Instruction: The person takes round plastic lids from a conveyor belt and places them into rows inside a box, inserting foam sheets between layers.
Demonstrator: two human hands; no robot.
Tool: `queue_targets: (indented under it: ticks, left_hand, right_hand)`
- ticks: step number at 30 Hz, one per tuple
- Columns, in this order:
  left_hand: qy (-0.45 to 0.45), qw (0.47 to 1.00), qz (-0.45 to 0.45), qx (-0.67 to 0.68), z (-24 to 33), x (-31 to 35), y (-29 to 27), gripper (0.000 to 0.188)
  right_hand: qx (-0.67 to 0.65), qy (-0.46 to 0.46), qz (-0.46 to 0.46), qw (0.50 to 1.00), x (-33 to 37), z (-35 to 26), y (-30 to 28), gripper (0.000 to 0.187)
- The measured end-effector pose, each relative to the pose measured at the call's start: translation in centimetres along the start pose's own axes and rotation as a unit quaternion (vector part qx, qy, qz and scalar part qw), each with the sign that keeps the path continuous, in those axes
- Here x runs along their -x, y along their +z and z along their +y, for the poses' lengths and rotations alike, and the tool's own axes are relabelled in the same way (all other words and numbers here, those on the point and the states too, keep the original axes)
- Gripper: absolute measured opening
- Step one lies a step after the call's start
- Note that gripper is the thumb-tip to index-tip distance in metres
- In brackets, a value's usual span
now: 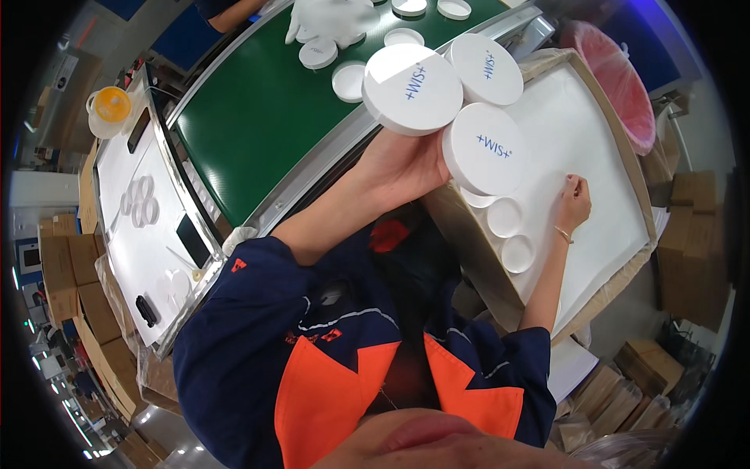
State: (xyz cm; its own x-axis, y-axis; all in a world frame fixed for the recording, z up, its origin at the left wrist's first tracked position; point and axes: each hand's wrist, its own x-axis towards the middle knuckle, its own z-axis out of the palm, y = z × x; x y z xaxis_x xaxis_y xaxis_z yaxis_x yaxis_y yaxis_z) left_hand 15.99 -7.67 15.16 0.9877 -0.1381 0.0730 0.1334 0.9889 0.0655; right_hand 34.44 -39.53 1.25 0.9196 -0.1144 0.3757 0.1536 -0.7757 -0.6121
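My left hand [406, 168] is closed on a cluster of three round white flat-lidded containers with blue print. The largest container [391, 90] is uppermost at the left, a second container [476, 70] is beside it, and a third container [478, 152] hangs lower, near my fingers. They are held up between the green conveyor belt [266, 133] and a carton [637, 156] lined with a white sheet. Down in that carton, my right hand [576, 205] rests on the sheet with curled fingers; anything inside them is hidden. Small round white pieces [505, 217] lie along the carton's near-left side.
A co-worker's white-gloved hand [332, 19] reaches over more round white pieces [318, 53] on the belt. At left stands a white-topped table [129, 266] with a yellow-lidded cup [112, 104] and clear rings [141, 201]. A pink bag-lined bin [613, 86] stands beyond the carton.
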Motion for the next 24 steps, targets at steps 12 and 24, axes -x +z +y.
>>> queue_targets:
  ticks: [12, 24]
  left_hand:
    - [0.235, 0.383, -0.076, -0.89, -7.4, -14.8, -13.2, 0.016]
    - [0.08, 0.314, -0.123, -0.938, -5.3, -7.0, -7.3, 0.027]
  right_hand:
    - [-0.004, 0.024, 0.005, 1.0, 0.1, -0.9, 0.4, 0.026]
    - [-0.019, -0.03, 0.021, 0.999, -0.2, 0.4, 0.2, 0.024]
